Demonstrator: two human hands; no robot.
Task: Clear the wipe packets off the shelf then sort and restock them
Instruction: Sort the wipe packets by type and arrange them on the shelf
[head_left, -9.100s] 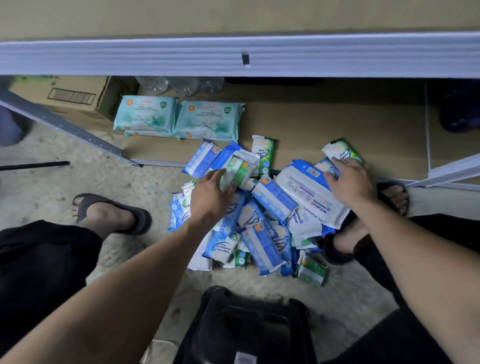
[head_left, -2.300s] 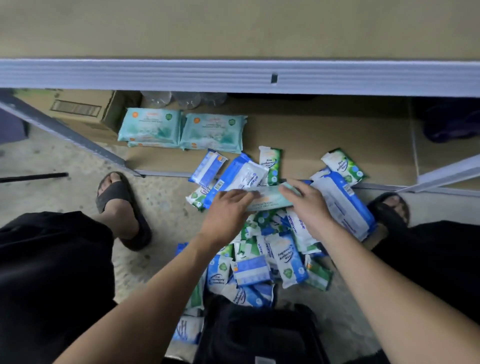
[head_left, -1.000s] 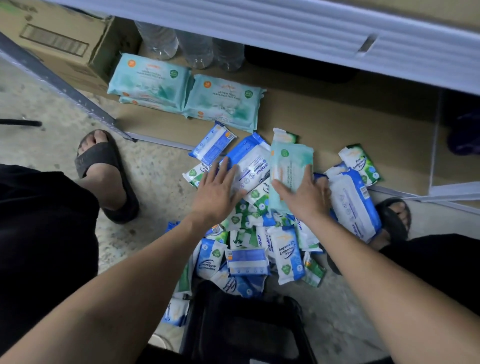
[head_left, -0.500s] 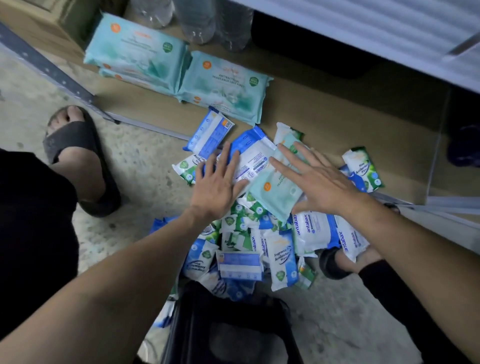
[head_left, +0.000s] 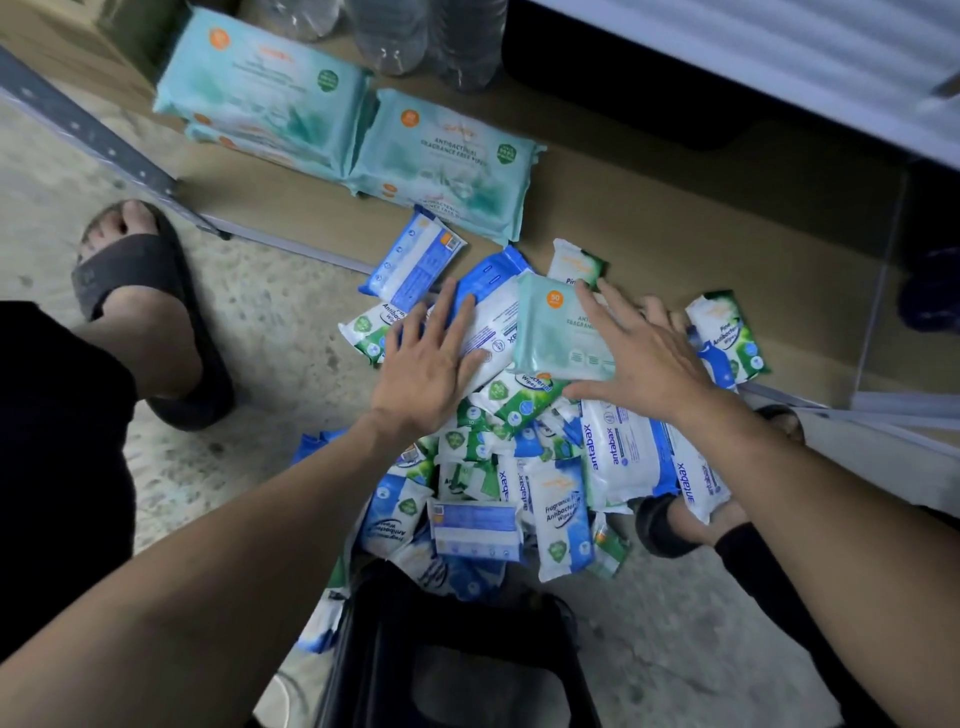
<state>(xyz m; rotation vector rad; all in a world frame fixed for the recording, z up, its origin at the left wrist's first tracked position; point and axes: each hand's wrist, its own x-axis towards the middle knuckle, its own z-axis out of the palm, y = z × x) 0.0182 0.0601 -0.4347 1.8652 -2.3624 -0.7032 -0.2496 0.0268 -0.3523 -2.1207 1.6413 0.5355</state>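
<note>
A heap of small blue, white and green wipe packets lies on the floor and over the front edge of the low shelf board. My left hand lies flat, fingers straight, on a blue-and-white packet. My right hand is spread flat over a large teal packet on top of the heap, thumb along its lower edge. Two stacks of the same teal packets lie at the back left of the shelf.
Clear plastic bottles stand behind the teal stacks. A grey metal upright crosses at the left. My sandalled feet flank the heap. A black stool sits under me. A white upper shelf edge overhangs.
Both hands stay flat on the heap. The teal packet has turned slightly under my right hand. The camera has tipped further down and nearer.
</note>
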